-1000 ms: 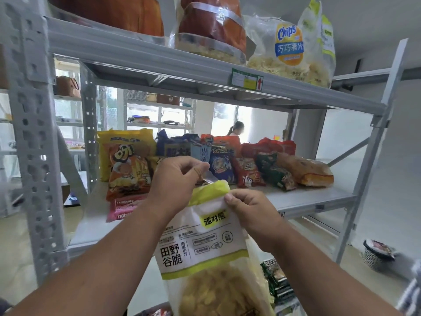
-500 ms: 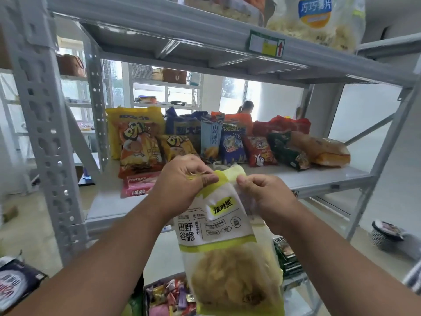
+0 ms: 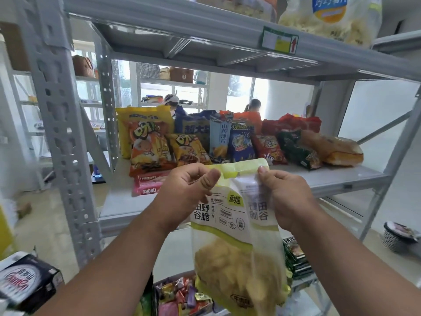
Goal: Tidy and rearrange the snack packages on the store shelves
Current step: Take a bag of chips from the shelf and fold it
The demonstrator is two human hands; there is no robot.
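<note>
now we hold one snack bag (image 3: 230, 226) upright before the middle shelf (image 3: 319, 176), its long side vertical, top edge up. our left hand (image 3: 182, 190) and right hand (image 3: 287, 197) each pinch one top corner.

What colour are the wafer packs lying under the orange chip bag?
Pink, with white "nabati" lettering; head view.

Bare shelf front (image 3: 330, 179) lies open; snack bags (image 3: 205, 142) crowd the rear.
</note>
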